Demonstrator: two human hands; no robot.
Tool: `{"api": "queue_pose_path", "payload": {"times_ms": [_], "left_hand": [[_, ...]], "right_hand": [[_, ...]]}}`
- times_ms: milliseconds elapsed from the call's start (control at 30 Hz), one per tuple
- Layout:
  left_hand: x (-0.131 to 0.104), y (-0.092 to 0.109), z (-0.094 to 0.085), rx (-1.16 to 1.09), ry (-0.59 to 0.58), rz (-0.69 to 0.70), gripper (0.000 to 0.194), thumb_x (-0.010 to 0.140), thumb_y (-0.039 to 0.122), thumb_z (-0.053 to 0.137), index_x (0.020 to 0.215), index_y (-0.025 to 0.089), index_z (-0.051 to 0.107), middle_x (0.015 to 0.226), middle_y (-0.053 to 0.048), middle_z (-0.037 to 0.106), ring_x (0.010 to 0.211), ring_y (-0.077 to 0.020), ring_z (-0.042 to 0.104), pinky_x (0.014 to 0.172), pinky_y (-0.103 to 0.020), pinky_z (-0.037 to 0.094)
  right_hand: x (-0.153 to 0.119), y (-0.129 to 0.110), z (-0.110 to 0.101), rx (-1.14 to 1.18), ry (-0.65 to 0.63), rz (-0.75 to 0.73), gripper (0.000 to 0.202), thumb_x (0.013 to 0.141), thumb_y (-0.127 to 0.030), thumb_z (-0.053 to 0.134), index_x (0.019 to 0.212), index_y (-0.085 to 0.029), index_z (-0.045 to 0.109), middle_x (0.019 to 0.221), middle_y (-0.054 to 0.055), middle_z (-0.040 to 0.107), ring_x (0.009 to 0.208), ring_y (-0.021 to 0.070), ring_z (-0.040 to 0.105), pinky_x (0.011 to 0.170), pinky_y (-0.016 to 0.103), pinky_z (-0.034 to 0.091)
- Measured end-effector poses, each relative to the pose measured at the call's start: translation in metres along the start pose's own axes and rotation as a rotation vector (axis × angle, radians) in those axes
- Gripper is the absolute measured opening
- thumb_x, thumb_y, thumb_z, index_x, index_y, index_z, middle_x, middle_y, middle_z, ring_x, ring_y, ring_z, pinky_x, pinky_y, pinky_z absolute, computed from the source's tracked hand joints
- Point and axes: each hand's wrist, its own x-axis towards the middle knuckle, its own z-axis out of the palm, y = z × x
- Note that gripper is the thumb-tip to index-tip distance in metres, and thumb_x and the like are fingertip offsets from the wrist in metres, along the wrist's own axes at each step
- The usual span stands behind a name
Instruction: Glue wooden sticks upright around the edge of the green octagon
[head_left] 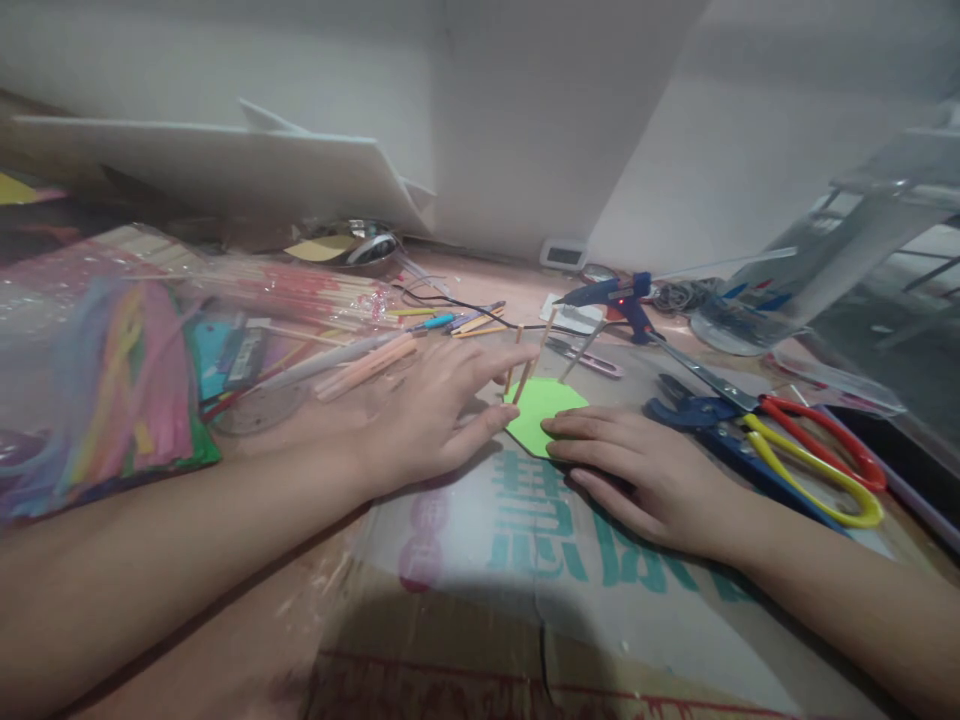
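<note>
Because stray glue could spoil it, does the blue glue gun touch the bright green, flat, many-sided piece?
Apart: the head view shows a slim, pale pink tool in the gap between glue gun and green piece.

Light was dim, greyish. A broad slanting shadow darkened the plain white wall (517, 130); a dark rounded one lay nearest me. Crinkled clear plastic wrapping (67, 290) glinted. My flat lime-green angular piece (553, 408) looked slightly soft; outer edges stretched, smeared.

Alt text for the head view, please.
A person's left hand is at thin sticks standing on a bright green piece; the right hand rests at its edge. Beyond is a blue glue gun; scissors and pliers lie right, a bundle of colorful strips left.
</note>
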Motion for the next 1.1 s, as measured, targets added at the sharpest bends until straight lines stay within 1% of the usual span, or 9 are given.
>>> {"api": "queue_pose_path", "payload": {"times_ms": [133, 200, 300, 367, 433, 533, 733, 967, 1100], "left_hand": [[0.0004, 0.0021, -0.001, -0.027, 0.043, 0.01, 0.053, 0.097, 0.027, 0.061, 0.146, 0.027, 0.041, 0.116, -0.005, 0.064, 0.106, -0.0208, 0.06, 0.098, -0.039, 0.044], [0.0008, 0.0032, -0.0016, -0.02, 0.03, -0.003, 0.051, 0.097, 0.027, 0.061, 0.145, 0.024, 0.043, 0.114, -0.005, 0.064, 0.106, -0.0204, 0.06, 0.098, -0.039, 0.044], [0.0012, 0.0035, -0.0015, -0.011, -0.002, -0.035, 0.043, 0.098, 0.027, 0.061, 0.138, 0.02, 0.049, 0.113, -0.006, 0.066, 0.106, -0.0204, 0.06, 0.097, -0.038, 0.044], [0.0018, 0.0024, -0.0005, -0.015, -0.003, -0.044, 0.033, 0.098, 0.029, 0.061, 0.13, 0.019, 0.056, 0.114, -0.006, 0.067, 0.107, -0.0207, 0.06, 0.097, -0.038, 0.045], [0.003, 0.0006, 0.0009, -0.014, -0.012, -0.056, 0.022, 0.097, 0.031, 0.063, 0.116, 0.019, 0.063, 0.112, -0.006, 0.069, 0.107, -0.0212, 0.061, 0.096, -0.037, 0.045], [0.0056, -0.0016, 0.0023, -0.026, -0.037, -0.092, 0.015, 0.095, 0.032, 0.067, 0.103, 0.019, 0.069, 0.104, -0.005, 0.07, 0.1, -0.0207, 0.062, 0.091, -0.036, 0.047], [0.0084, -0.0015, 0.0019, -0.034, -0.131, -0.112, 0.013, 0.095, 0.032, 0.068, 0.092, 0.02, 0.074, 0.1, -0.003, 0.069, 0.098, -0.0199, 0.061, 0.09, -0.036, 0.045], [0.009, -0.0021, 0.0003, 0.012, -0.182, -0.105, 0.018, 0.097, 0.032, 0.065, 0.088, 0.02, 0.074, 0.095, -0.002, 0.069, 0.095, -0.0194, 0.06, 0.088, -0.036, 0.042], [0.009, -0.0015, 0.0, 0.058, -0.195, -0.087, 0.021, 0.098, 0.034, 0.063, 0.089, 0.02, 0.076, 0.096, -0.003, 0.07, 0.095, -0.02, 0.06, 0.087, -0.037, 0.04]], "right_hand": [[-0.0006, 0.0006, 0.0009, 0.013, -0.005, 0.006, 0.023, 0.099, -0.02, 0.057, 0.118, -0.016, 0.069, 0.124, 0.014, 0.073, 0.115, 0.0236, 0.068, 0.099, 0.041, 0.057], [-0.0009, 0.001, 0.0014, 0.019, -0.004, 0.009, 0.023, 0.099, -0.02, 0.057, 0.118, -0.016, 0.069, 0.124, 0.013, 0.073, 0.115, 0.0233, 0.068, 0.1, 0.041, 0.057], [-0.001, 0.0015, 0.0019, 0.019, 0.001, 0.006, 0.023, 0.099, -0.02, 0.057, 0.118, -0.016, 0.069, 0.124, 0.013, 0.073, 0.114, 0.0232, 0.068, 0.1, 0.041, 0.056], [-0.0011, 0.0015, 0.0021, 0.016, 0.002, 0.006, 0.022, 0.099, -0.02, 0.057, 0.117, -0.017, 0.069, 0.124, 0.013, 0.073, 0.113, 0.0236, 0.069, 0.1, 0.042, 0.057], [-0.0011, 0.0014, 0.002, 0.014, 0.004, 0.009, 0.022, 0.099, -0.021, 0.058, 0.116, -0.017, 0.069, 0.124, 0.013, 0.073, 0.113, 0.024, 0.069, 0.099, 0.042, 0.057], [-0.0007, 0.0006, 0.0014, 0.016, 0.006, 0.01, 0.022, 0.098, -0.02, 0.057, 0.117, -0.017, 0.069, 0.123, 0.013, 0.074, 0.113, 0.0239, 0.069, 0.098, 0.042, 0.058], [0.0005, -0.0007, 0.0, 0.013, 0.008, 0.014, 0.023, 0.098, -0.02, 0.056, 0.117, -0.017, 0.07, 0.121, 0.013, 0.074, 0.112, 0.0243, 0.07, 0.094, 0.042, 0.059], [0.0003, 0.0003, 0.0002, 0.008, -0.008, 0.005, 0.023, 0.099, -0.02, 0.056, 0.117, -0.016, 0.069, 0.122, 0.014, 0.074, 0.112, 0.0249, 0.07, 0.094, 0.043, 0.059], [0.0005, 0.0002, -0.0003, 0.012, -0.009, 0.006, 0.023, 0.099, -0.019, 0.056, 0.117, -0.015, 0.07, 0.122, 0.014, 0.074, 0.112, 0.0247, 0.07, 0.094, 0.042, 0.059]]}}
